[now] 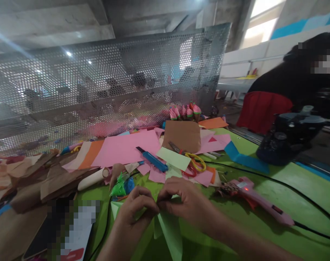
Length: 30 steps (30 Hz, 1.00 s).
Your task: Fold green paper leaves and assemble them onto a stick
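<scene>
A light green sheet of paper (168, 230), partly bent over, hangs below my fingers above the green table. My left hand (139, 210) pinches its upper edge, thumb and fingertips pressed together. Right beside it, my right hand (185, 203) grips the same edge, and the fingertips of both hands meet. Another pale green corner (115, 208) shows left of my left hand. Just beyond the hands lie a blue box cutter (155, 161), scissors with red and yellow handles (196, 163) and a loose pale green paper strip (173, 158).
A pink glue gun (259, 199) with a lit red light and black cable lies at right. Pink sheets (123, 146) and brown paper (182, 136) are piled behind. Pink-topped paper cones (190, 111) stand by the perforated metal screen (99, 83). A person (290, 78) sits at far right.
</scene>
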Available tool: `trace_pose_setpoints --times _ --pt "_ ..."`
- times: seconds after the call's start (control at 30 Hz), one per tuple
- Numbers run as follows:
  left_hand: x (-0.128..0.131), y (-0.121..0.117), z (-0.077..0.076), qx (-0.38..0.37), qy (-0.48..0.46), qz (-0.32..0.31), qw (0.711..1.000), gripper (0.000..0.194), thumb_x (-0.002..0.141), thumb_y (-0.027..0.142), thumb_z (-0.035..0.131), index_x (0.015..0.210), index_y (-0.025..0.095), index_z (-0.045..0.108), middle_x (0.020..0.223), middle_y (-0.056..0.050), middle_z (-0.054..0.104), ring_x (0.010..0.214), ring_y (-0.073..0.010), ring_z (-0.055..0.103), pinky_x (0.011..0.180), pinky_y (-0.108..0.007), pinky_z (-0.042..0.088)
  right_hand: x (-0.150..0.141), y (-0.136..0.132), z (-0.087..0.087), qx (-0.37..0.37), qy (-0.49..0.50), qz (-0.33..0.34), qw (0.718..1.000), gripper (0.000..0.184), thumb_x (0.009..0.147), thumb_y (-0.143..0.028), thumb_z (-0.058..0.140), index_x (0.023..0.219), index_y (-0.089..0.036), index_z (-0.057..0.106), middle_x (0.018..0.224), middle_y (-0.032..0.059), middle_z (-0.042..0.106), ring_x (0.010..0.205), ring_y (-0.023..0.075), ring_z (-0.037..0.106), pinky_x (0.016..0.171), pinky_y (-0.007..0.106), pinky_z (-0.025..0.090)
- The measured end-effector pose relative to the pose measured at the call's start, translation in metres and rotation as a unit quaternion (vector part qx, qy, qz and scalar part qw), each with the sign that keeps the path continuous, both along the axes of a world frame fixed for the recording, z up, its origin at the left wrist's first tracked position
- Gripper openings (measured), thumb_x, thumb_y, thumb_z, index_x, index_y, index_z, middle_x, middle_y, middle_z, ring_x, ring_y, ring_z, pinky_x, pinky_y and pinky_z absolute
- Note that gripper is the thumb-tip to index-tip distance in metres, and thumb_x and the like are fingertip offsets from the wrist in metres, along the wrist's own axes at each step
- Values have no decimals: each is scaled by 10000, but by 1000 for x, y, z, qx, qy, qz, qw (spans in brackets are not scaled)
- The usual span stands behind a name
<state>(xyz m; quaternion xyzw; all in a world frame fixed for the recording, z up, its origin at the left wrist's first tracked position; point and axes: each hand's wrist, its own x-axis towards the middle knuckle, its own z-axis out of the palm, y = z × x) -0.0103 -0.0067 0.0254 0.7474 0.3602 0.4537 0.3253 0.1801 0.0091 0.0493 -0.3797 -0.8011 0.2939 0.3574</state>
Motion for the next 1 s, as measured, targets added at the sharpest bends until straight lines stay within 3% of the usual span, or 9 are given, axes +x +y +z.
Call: trace_pose_setpoints --times 0.17,0.33,0.5,0.57,0.7,0.8,0.87,0.93,1.0 --pt "3 1 -4 -30 -29 18 999 146 789 70 590 761 211 614 796 13 596 795 -137 588 729 -226 448 -1 -2 0 38 -7 -16 999 100 777 -91 688 764 -189 705 699 -26 668 681 126 600 649 233 377" --pt "6 2 -6 -119 -75 62 988 123 774 132 603 869 206 582 805 12 633 777 -142 617 708 -233 482 -1 -4 1 42 -23 -33 998 82 830 -163 653 771 -201 696 710 -23 682 689 134 604 675 255 374" --pt "10 3 -9 -169 -68 19 983 71 806 240 589 841 179 587 793 -14 636 771 -164 609 689 -254 479 -1 -1 -2 19 -10 -33 999 88 815 -138 643 748 -186 674 699 -13 658 673 138 592 645 243 400" --pt "11 3 -12 -166 -55 25 984 54 809 227 561 806 179 585 756 -6 625 734 -158 594 660 -244 466 -1 0 -3 24 -1 -29 999 88 831 -148 634 760 -190 666 722 -7 655 700 143 594 651 244 412" --pt "12 1 -17 -122 -13 109 986 61 779 154 537 739 199 546 685 27 593 649 -140 559 608 -224 432 0 -3 0 62 9 -83 995 60 836 -172 634 888 -201 629 928 44 646 903 197 578 760 292 434" --pt "12 -1 -16 -99 25 153 983 80 788 138 521 763 211 544 696 28 609 650 -145 569 613 -229 427 -1 -9 3 40 7 -73 997 14 870 -215 596 874 -201 597 882 31 626 831 177 572 700 271 435" --pt "12 -2 -14 -85 34 170 981 89 798 136 508 786 214 549 709 22 622 655 -150 582 618 -235 434 -3 -11 2 30 -5 -54 998 95 844 -275 642 882 -200 598 864 24 627 792 174 570 662 264 429" --pt "13 -2 -13 -65 32 183 981 81 800 146 512 793 214 557 713 16 630 655 -154 594 621 -239 445 -5 -12 -2 48 -19 -60 997 183 791 -290 704 918 -201 608 898 33 643 827 192 578 679 276 430" --pt "14 -2 -12 -56 25 192 979 62 810 175 520 792 211 568 707 10 640 651 -158 605 622 -243 456 -7 -11 -6 76 -27 -71 994 148 804 -246 686 935 -210 627 913 36 664 856 199 588 709 286 430"
